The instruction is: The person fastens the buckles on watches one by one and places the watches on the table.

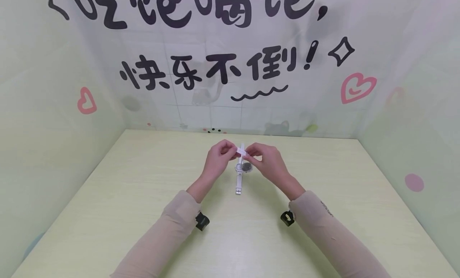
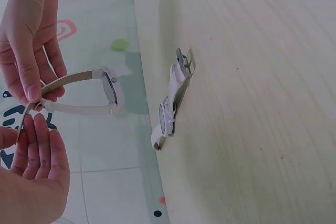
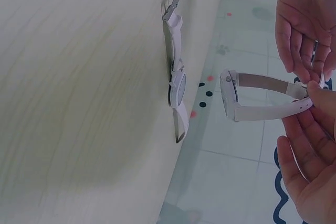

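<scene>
A wristwatch with a white strap hangs in a loop from both hands, its round case lowest and the strap ends together at the fingers. My left hand pinches the free end of the strap between thumb and fingers. Thumb and fingers of my right hand pinch the strap where its two ends meet, largely covering the buckle. In the head view the dark underside of the case shows below the fingers. A second white-strapped watch lies beneath on the table, its buckle toward me.
The pale wood-grain table is bounded by a printed back wall and side walls. Black cameras, one on the left wrist and one on the right wrist, hang below the beige sleeves.
</scene>
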A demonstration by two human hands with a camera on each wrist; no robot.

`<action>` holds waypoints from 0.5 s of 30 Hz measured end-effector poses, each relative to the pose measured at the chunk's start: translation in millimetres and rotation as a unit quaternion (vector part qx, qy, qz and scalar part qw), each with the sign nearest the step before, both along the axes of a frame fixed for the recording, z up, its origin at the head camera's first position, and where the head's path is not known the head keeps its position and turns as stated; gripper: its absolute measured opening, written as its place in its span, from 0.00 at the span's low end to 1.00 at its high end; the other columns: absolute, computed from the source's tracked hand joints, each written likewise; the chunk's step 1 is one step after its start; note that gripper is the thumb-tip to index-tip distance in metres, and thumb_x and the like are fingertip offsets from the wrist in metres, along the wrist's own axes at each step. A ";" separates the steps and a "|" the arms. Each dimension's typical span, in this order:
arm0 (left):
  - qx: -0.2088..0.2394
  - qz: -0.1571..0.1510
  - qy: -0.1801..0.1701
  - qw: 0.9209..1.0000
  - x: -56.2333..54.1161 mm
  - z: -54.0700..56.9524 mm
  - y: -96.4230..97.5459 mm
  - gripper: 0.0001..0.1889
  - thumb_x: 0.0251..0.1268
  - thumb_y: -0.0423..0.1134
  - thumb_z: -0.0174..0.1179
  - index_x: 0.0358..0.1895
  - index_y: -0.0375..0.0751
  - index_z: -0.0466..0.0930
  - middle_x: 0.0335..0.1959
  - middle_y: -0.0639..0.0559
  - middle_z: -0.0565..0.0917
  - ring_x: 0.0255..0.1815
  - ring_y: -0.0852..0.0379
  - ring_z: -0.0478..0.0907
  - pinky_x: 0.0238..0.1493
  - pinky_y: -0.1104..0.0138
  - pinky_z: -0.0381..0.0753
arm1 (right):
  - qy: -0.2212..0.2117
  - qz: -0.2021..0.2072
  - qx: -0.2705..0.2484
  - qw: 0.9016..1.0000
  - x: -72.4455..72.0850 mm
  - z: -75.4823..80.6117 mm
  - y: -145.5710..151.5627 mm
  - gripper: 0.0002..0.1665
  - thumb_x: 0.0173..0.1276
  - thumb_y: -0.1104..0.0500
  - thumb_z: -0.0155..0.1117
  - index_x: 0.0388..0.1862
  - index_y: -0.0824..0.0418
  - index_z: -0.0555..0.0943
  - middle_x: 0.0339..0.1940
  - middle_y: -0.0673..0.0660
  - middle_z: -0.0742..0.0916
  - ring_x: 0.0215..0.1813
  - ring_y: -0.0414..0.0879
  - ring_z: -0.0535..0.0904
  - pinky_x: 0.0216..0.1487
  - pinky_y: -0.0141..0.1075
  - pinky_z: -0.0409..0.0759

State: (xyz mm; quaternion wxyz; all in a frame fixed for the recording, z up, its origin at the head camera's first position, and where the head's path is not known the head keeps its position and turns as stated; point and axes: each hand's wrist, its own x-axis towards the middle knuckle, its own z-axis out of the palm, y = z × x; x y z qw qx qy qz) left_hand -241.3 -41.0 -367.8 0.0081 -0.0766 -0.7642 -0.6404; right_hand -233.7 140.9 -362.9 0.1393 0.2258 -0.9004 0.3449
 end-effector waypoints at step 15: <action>0.011 0.008 0.002 1.000 0.4 1.4 -4.7 0.07 0.73 0.33 0.56 0.45 0.32 0.79 0.45 0.35 0.87 0.47 0.50 0.86 0.55 0.63 0.86 | -0.006 -0.009 -0.006 1.000 -0.1 -3.9 -1.5 0.09 0.65 0.58 0.72 0.42 0.59 0.85 0.37 0.55 0.91 0.43 0.50 0.89 0.50 0.49 0.87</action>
